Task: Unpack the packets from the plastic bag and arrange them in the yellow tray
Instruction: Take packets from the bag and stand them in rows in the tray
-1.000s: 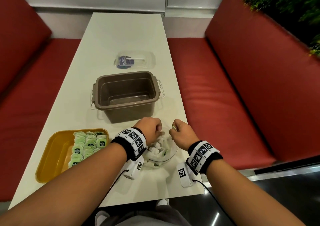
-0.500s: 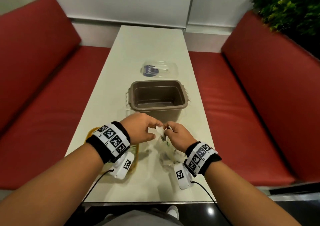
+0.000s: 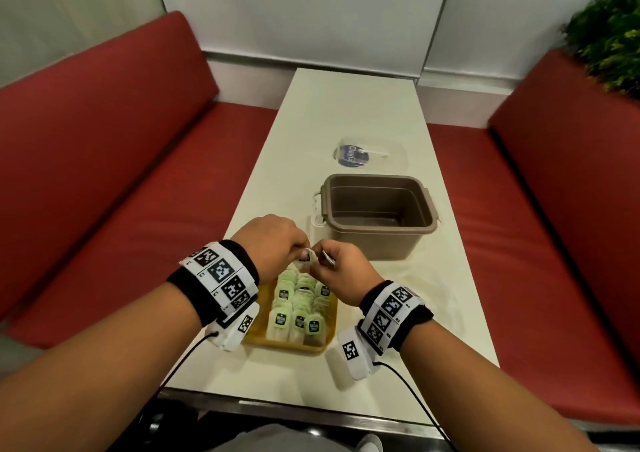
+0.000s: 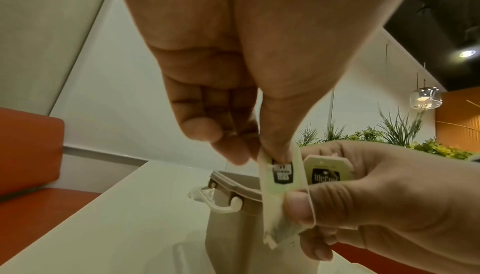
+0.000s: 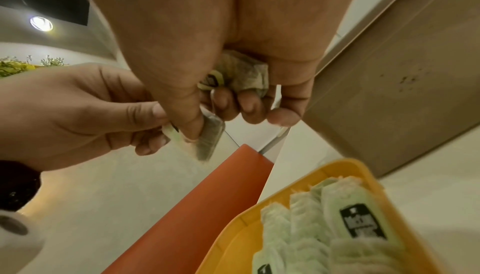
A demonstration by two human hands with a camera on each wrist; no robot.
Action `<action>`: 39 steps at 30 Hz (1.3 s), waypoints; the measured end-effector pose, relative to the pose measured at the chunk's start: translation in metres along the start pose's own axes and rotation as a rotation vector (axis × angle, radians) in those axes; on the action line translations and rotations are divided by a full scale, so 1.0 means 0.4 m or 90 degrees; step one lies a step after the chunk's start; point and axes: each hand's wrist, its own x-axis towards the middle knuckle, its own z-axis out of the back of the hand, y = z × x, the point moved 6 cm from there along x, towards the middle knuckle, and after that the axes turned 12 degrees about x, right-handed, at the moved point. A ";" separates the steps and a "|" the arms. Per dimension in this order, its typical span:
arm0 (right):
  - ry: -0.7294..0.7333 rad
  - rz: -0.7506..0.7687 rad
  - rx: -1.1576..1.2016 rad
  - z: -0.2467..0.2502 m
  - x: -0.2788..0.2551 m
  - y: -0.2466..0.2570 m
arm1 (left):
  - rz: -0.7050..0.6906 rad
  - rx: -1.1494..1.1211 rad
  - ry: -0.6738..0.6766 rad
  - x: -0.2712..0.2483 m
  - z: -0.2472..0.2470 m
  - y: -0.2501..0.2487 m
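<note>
Packet (image 4: 281,194) hangs over the far end of the yellow tray (image 3: 258,335), long axis near vertical, tag end up. Left hand (image 3: 273,244) pinches its top, right hand (image 3: 341,266) its lower edge, clutching more packets. Hands were at the bag a second ago; now above the rows, so placement is next.
</note>
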 end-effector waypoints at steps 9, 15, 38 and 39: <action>0.019 -0.044 0.001 -0.082 0.023 0.003 | 0.057 -0.070 0.036 -0.013 -0.035 0.094; 0.006 -0.137 -0.008 -0.060 0.011 -0.025 | 0.137 0.029 0.127 0.013 -0.103 0.174; -0.005 -0.124 0.011 0.002 0.032 -0.057 | 0.178 0.094 0.205 0.126 -0.285 0.198; -0.010 -0.126 0.017 0.005 0.033 -0.059 | 0.175 0.095 0.207 0.126 -0.284 0.199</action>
